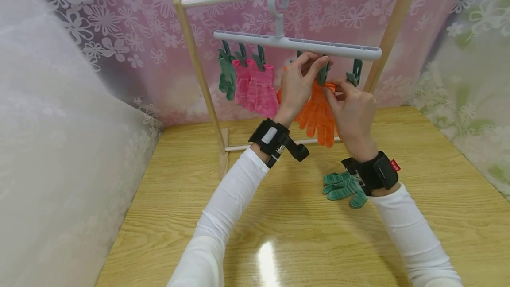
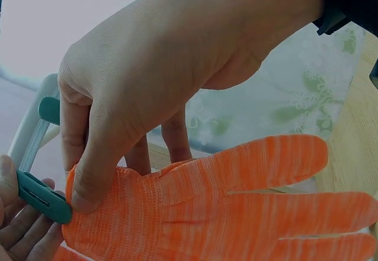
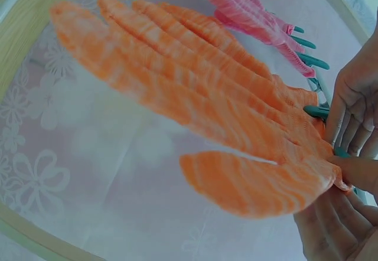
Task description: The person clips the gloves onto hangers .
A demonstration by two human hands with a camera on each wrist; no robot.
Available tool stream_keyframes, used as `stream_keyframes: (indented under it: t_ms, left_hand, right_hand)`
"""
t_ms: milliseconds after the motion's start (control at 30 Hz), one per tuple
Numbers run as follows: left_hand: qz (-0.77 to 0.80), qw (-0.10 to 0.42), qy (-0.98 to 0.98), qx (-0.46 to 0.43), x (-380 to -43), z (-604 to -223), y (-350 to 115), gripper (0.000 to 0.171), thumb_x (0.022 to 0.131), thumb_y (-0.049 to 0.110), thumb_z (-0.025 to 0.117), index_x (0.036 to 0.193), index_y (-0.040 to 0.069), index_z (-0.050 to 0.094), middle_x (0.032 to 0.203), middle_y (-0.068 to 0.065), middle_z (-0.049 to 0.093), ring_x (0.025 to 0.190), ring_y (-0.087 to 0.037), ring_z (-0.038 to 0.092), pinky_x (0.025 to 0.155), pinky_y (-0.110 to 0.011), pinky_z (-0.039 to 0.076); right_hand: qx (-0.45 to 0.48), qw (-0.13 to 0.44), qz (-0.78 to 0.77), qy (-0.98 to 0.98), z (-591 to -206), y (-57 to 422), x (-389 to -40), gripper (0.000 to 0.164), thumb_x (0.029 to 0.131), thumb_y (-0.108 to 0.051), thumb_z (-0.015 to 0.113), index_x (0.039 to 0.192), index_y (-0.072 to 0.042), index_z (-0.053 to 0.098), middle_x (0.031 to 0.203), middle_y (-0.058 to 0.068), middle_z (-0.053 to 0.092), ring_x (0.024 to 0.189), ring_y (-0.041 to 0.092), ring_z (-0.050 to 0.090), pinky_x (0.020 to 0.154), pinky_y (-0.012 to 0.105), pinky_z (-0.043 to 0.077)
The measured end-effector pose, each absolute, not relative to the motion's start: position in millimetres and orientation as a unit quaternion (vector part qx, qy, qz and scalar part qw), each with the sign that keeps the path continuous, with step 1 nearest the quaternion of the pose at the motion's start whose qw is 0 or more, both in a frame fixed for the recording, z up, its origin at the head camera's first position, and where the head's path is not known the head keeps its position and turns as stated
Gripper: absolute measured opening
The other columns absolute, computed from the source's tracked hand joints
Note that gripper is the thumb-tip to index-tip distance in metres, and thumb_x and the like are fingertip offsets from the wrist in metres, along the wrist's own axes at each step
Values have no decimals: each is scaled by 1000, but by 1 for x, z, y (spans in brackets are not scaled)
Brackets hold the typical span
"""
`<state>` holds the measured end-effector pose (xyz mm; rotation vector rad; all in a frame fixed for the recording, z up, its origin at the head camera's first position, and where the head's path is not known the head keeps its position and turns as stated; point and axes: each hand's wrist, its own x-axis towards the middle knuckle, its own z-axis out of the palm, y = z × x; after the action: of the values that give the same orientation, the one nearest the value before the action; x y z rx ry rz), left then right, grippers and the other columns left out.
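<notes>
My left hand (image 1: 296, 83) pinches a dark green clip (image 1: 323, 74) that hangs from the grey hanger (image 1: 338, 48). An orange knit glove (image 1: 318, 114) dangles fingers-down just below it. With thumb and fingers, my right hand (image 1: 354, 110) grips the cuff of that glove. The left wrist view shows the clip (image 2: 44, 197) touching the cuff edge beside my right thumb (image 2: 88, 187); whether its jaws bite the fabric I cannot tell. More orange fabric (image 1: 280, 94) shows behind my left hand, partly hidden.
Pink gloves (image 1: 260, 87) and a green glove (image 1: 227, 76) hang from clips on the left. Another clip (image 1: 354, 73) hangs without a glove at the right end. A wooden rack (image 1: 199, 70) carries the hanger. A green glove (image 1: 344, 188) lies on the table (image 1: 179, 216).
</notes>
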<state>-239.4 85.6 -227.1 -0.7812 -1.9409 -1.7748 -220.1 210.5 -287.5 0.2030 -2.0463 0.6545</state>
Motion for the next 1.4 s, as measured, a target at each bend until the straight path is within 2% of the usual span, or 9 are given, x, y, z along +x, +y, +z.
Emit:
stream_keyframes:
  t_ms: [100, 233, 333, 633, 867, 933, 1100, 1233, 1400]
  left_hand:
    - [-635, 202, -691, -281, -240, -228, 86, 19, 89, 18, 60, 96, 2, 66, 92, -10, 73, 83, 2, 61, 67, -15, 44]
    - [-653, 193, -671, -293, -239, -230, 84, 19, 89, 14, 59, 97, -2, 65, 96, -17, 71, 86, -2, 62, 81, -15, 48]
    - [-661, 189, -662, -298, -239, -232, 83, 19, 89, 12, 58, 99, -4, 64, 98, -21, 70, 89, -6, 62, 86, -16, 48]
    - [-659, 196, -670, -282, -238, -233, 83, 21, 89, 14, 59, 99, -3, 64, 98, -20, 70, 89, -5, 62, 86, -15, 48]
    - [-648, 206, -682, -271, -243, -236, 85, 20, 89, 19, 60, 98, 2, 67, 96, -15, 71, 88, 0, 60, 77, -14, 47]
    - [-648, 202, -682, -272, -243, -237, 85, 21, 89, 19, 59, 98, 2, 66, 97, -15, 71, 88, 0, 60, 76, -15, 47]
    - [-650, 169, -688, -276, -254, -247, 86, 25, 91, 27, 56, 105, 9, 66, 101, -6, 71, 95, 3, 57, 87, -16, 46]
    - [-634, 169, -704, -273, -265, -256, 88, 28, 92, 35, 54, 111, 16, 64, 104, 2, 70, 98, 7, 54, 88, -17, 46]
    - [-630, 172, -707, -271, -254, -251, 86, 31, 92, 31, 54, 116, 14, 63, 108, -2, 70, 102, 6, 53, 89, -17, 46]
  right_hand:
    - [83, 488, 269, -826, -288, 210, -221, 35, 89, -32, 60, 101, 0, 69, 82, 21, 71, 66, 30, 65, 51, 47, 51]
    - [80, 502, 280, -814, -286, 209, -221, 36, 89, -35, 59, 100, -2, 70, 82, 20, 71, 67, 30, 65, 53, 47, 51]
    - [74, 507, 284, -810, -285, 210, -223, 36, 89, -37, 59, 100, -4, 70, 83, 19, 72, 68, 30, 65, 55, 48, 51]
    - [85, 502, 316, -801, -284, 209, -227, 33, 86, -36, 63, 98, -6, 72, 85, 16, 73, 68, 29, 66, 56, 47, 53]
    - [72, 500, 356, -786, -287, 209, -231, 33, 83, -38, 66, 96, -8, 73, 87, 15, 72, 69, 26, 66, 63, 46, 52]
    - [64, 497, 373, -781, -288, 210, -232, 33, 82, -39, 67, 96, -10, 74, 87, 14, 70, 70, 24, 67, 65, 35, 53]
    - [55, 456, 446, -768, -291, 209, -233, 32, 80, -36, 70, 99, -11, 73, 92, 8, 71, 72, 16, 65, 65, 9, 48]
    - [62, 436, 477, -760, -283, 202, -223, 31, 81, -26, 69, 104, -5, 69, 96, 12, 71, 74, 16, 64, 66, 9, 49]
    - [80, 415, 519, -743, -278, 199, -215, 34, 82, -18, 69, 111, -2, 65, 98, 18, 68, 76, 11, 63, 66, 9, 48]
